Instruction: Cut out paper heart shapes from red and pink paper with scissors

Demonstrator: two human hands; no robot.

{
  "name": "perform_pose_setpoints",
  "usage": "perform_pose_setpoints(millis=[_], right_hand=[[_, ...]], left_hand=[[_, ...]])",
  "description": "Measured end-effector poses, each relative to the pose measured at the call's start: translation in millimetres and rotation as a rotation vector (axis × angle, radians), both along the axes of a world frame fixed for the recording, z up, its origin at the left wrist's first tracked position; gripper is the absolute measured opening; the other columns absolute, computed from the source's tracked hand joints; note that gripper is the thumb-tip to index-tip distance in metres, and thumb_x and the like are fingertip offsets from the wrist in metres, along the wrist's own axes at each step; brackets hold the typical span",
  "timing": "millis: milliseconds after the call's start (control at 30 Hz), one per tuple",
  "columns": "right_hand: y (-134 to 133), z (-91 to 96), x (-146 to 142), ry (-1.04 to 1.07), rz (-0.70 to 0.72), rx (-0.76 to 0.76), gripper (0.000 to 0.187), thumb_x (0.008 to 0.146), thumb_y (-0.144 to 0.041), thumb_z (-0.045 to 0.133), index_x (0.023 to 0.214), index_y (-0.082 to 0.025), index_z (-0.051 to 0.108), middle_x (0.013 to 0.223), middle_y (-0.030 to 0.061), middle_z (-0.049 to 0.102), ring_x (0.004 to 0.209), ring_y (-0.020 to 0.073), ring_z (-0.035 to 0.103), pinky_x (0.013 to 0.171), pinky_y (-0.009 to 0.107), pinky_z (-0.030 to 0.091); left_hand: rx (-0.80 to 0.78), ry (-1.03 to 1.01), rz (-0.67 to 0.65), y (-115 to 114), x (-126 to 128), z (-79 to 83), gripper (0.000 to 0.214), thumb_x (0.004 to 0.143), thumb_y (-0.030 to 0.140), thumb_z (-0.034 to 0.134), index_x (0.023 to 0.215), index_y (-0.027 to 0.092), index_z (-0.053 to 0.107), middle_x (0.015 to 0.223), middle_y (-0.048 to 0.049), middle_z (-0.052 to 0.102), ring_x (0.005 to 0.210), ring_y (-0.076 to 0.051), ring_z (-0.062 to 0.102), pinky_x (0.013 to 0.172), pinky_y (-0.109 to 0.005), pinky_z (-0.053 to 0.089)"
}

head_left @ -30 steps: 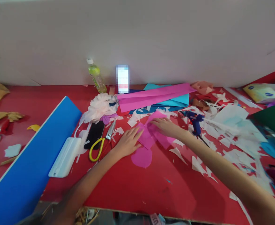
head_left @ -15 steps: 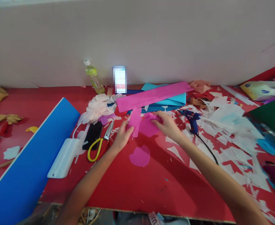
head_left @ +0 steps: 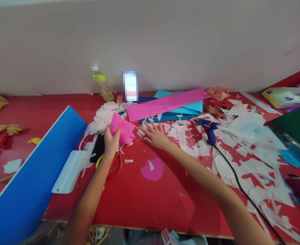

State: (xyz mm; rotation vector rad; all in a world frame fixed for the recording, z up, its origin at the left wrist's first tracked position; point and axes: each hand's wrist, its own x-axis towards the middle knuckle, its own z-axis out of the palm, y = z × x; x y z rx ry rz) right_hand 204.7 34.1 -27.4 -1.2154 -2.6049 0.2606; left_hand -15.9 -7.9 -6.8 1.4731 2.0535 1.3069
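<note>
Pinched in my left hand (head_left: 111,143) is a folded piece of pink crepe paper (head_left: 123,128), held over the scissors (head_left: 117,166) and beside a pale paper flower (head_left: 104,117). My right hand (head_left: 155,135) is open with its fingers spread, low over the table by small white scraps, holding nothing. A pink petal-shaped cutout (head_left: 156,170) lies flat below my hands, with a white scrap on it. The scissors, with yellow and red handles, are partly hidden under my left hand and the paper. Behind lies a long folded pink paper strip (head_left: 165,104).
A blue glue gun (head_left: 209,131) with a black cord stands right of centre, near many white paper scraps (head_left: 244,146). On the left are a blue board (head_left: 45,163), a white power bank (head_left: 69,172) and a black phone (head_left: 96,149). A bottle (head_left: 102,83) and a lit phone (head_left: 130,85) lean against the wall.
My left hand has moved left with the pink paper, now over the scissors. My right hand has let go of the paper and spread open. A white scrap now lies on the cutout.
</note>
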Motion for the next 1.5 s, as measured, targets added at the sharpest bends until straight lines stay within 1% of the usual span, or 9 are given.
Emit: perform_pose_setpoints(millis=[200,367,533,667,733,867,967,1167,1500], right_hand=[[-4.0,-17.7,24.1,-0.170,0.065,0.017,0.050,0.097,-0.042,0.028,0.143,-0.023,0.033,0.153,0.0109,0.026,0.138,0.0307,0.024,0.108,0.054,0.020],[-53.8,-19.6,94.7,-0.221,-0.107,0.064,0.056,0.096,-0.044,0.031,0.145,-0.019,0.028,0.150,0.0149,0.032,0.137,0.0293,0.028,0.105,0.048,0.029],[-103.3,-2.2,133.2,-0.271,-0.239,0.141,0.042,0.095,-0.033,0.037,0.134,-0.019,0.045,0.139,0.0137,0.048,0.125,0.0294,0.043,0.101,0.050,0.033],[-88.1,1.9,125.7,-0.245,-0.364,0.236,0.043,0.094,-0.031,0.039,0.134,-0.019,0.046,0.146,0.0167,0.038,0.132,0.0337,0.034,0.103,0.055,0.029],[-68.5,-7.4,120.8,-0.232,-0.352,0.221,0.048,0.094,-0.037,0.037,0.139,-0.021,0.041,0.149,0.0151,0.034,0.136,0.0350,0.026,0.104,0.057,0.026],[-50.5,-32.2,128.6,-0.225,-0.328,0.102,0.051,0.096,-0.042,0.032,0.142,-0.023,0.037,0.149,0.0122,0.034,0.137,0.0315,0.029,0.107,0.055,0.026],[-66.6,-39.6,150.6,-0.167,-0.289,0.066,0.049,0.096,-0.037,0.030,0.143,-0.022,0.036,0.149,0.0108,0.035,0.138,0.0269,0.029,0.109,0.049,0.028],[-109.8,-33.4,211.3,-0.096,-0.163,0.043,0.049,0.096,-0.030,0.032,0.144,-0.024,0.031,0.148,0.0088,0.037,0.136,0.0245,0.035,0.107,0.044,0.035],[-127.3,-38.8,263.0,-0.017,-0.287,0.049,0.045,0.095,-0.029,0.035,0.140,-0.025,0.037,0.145,0.0090,0.041,0.131,0.0254,0.042,0.106,0.044,0.037]], left_hand=[[-0.026,0.065,-0.023,-0.3,-11.7,-4.7,0.032,0.077,0.035,0.048,0.103,0.016,0.054,0.098,-0.0071,0.064,0.093,-0.021,0.060,0.085,-0.032,0.049],[-0.021,0.056,-0.093,-3.5,-4.3,-4.4,0.034,0.078,0.035,0.048,0.105,0.016,0.054,0.102,-0.0086,0.064,0.098,-0.022,0.060,0.088,-0.032,0.048],[-0.092,0.168,-0.188,-2.0,8.7,0.1,0.038,0.079,0.032,0.049,0.112,0.015,0.053,0.106,-0.0111,0.065,0.102,-0.026,0.061,0.089,-0.036,0.047],[-0.122,0.230,-0.237,2.3,18.5,-1.4,0.037,0.079,0.030,0.048,0.111,0.014,0.054,0.102,-0.0127,0.066,0.097,-0.028,0.063,0.085,-0.039,0.048],[-0.108,0.236,-0.266,4.7,21.1,-5.4,0.034,0.078,0.028,0.049,0.108,0.014,0.055,0.101,-0.0127,0.066,0.097,-0.028,0.063,0.085,-0.039,0.049],[-0.055,0.247,-0.316,7.1,20.3,-15.4,0.029,0.077,0.027,0.049,0.102,0.015,0.055,0.097,-0.0117,0.066,0.095,-0.027,0.063,0.084,-0.039,0.049],[-0.042,0.253,-0.339,6.4,17.5,-21.5,0.028,0.078,0.028,0.049,0.102,0.016,0.055,0.097,-0.0110,0.066,0.094,-0.027,0.063,0.085,-0.040,0.049],[-0.059,0.233,-0.349,4.2,16.5,-25.9,0.033,0.077,0.028,0.050,0.108,0.017,0.055,0.105,-0.0108,0.066,0.104,-0.027,0.061,0.091,-0.039,0.048],[-0.075,0.220,-0.349,2.3,17.2,-20.2,0.034,0.077,0.028,0.050,0.107,0.014,0.055,0.107,-0.0132,0.065,0.106,-0.027,0.060,0.092,-0.039,0.048]])
